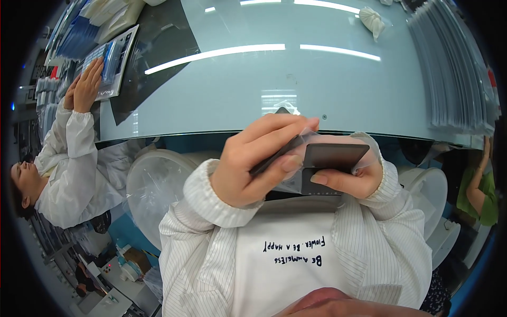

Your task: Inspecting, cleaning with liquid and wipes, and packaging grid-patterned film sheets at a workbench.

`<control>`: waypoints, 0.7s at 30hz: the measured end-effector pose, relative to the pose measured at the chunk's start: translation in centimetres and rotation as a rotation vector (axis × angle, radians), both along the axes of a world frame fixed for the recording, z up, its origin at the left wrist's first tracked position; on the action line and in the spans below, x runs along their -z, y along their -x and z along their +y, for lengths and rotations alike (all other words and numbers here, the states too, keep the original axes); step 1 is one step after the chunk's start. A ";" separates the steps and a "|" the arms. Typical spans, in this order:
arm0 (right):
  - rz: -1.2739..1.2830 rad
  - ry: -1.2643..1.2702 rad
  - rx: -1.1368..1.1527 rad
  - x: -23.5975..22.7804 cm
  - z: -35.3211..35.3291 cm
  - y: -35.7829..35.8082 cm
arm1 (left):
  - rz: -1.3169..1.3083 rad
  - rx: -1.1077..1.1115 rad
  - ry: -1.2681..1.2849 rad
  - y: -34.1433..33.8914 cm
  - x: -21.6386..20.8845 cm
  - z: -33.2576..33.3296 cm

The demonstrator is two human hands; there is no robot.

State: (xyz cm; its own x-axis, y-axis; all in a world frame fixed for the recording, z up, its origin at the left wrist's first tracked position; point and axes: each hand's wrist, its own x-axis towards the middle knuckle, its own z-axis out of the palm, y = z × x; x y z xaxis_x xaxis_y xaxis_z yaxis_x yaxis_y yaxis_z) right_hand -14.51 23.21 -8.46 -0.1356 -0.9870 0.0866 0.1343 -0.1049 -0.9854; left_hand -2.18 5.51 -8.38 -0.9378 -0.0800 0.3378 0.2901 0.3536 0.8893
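My left hand (259, 161) is closed around a thin dark flat panel (275, 155), seen nearly edge-on, with the thumb against its near face. In my right hand (354, 171) is another dark, glossy rectangular panel (337, 154), the thumb pressed on its lower part. Clear plastic film (371, 157) shows around the right panel's edge, and more film stretches between the fingers of both hands. The two hands are close together, in front of my chest at the near edge of the glass-topped table (232, 100). Part of each panel is hidden by my fingers.
Upright clear plastic sleeves (449, 68) stand at the table's right. A crumpled white bag (372, 22) lies at the far side. Below the table, a bin (158, 185) holds clear plastic; another bin (430, 193) is at right. At left, a co-worker's hands (87, 87) rest on blue packs.
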 end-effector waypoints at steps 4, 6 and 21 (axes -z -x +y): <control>-0.105 -0.059 0.006 -0.1 0.0 -0.4 | 0.123 -0.021 0.100 0.0 -0.8 -0.7; -0.072 -0.054 0.075 -0.1 -0.4 -0.7 | 0.110 -0.056 0.138 -0.6 -1.4 -0.8; 0.143 0.322 0.262 0.1 0.8 5.2 | 0.056 -0.515 -0.543 -1.2 2.2 -5.3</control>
